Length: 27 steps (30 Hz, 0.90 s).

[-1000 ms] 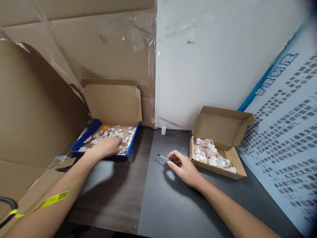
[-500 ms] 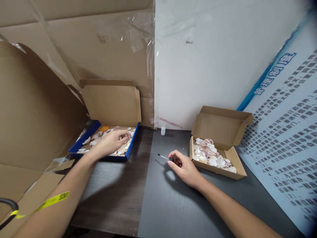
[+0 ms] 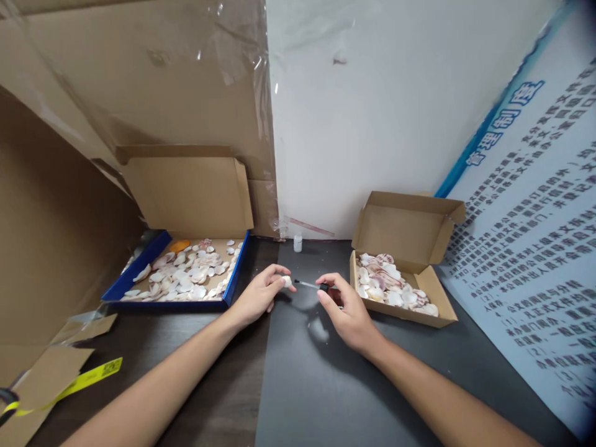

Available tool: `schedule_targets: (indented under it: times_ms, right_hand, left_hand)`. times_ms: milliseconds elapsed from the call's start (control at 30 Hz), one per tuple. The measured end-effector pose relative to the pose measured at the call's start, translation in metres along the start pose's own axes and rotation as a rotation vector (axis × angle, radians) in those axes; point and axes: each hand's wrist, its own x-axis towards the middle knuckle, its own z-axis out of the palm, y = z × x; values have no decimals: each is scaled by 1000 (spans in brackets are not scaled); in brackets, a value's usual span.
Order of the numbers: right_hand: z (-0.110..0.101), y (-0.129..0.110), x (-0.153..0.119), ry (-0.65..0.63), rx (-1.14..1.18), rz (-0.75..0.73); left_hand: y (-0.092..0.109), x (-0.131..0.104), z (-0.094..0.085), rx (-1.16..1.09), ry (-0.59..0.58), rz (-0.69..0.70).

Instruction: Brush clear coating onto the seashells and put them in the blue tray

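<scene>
Between the fingertips of my left hand [image 3: 261,290] is a small white seashell [image 3: 287,281]. My right hand [image 3: 343,308] pinches the black cap of a small applicator brush [image 3: 307,284], whose dark tip points left and is at or very near the shell; I cannot tell if they touch. Behind the hands a small white bottle [image 3: 298,243] stands upright against the wall. On the left, an open blue-sided box [image 3: 174,305] holds many loose shells [image 3: 186,273]. To the right of my right hand, an open brown cardboard box [image 3: 410,314] holds a heap of shells [image 3: 386,282].
A dark grey mat [image 3: 302,385] covers the right part of the dark wooden tabletop [image 3: 209,397]. Cardboard panels [image 3: 186,74] and a white wall [image 3: 354,124] rise behind. A printed poster [image 3: 526,261] slants along the right. A yellow tag [image 3: 93,379] lies at the lower left.
My left hand has come out of the blue box to the right, carrying a small shell to the brush tip. My right hand keeps its grip on the brush. The view has shifted slightly.
</scene>
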Motion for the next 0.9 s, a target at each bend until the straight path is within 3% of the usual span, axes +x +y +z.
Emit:
schedule_targets:
  times_ms: [333,467,633,900]
  right_hand:
    - [2,-5,-3,-43,-33,-9]
    - [1,-6,-4,-104,-32,-4]
    - [0,-5,-4,-38,-48,13]
    - [1,-6,-4,-84,-90,-3]
  left_hand:
    - [7,-11,7,53,-2,-22]
    - [8,-13,8,13,-54,-48]
    - [7,-12,8,-21,-63,-58]
    - [6,-14,9,-112,-166,-58]
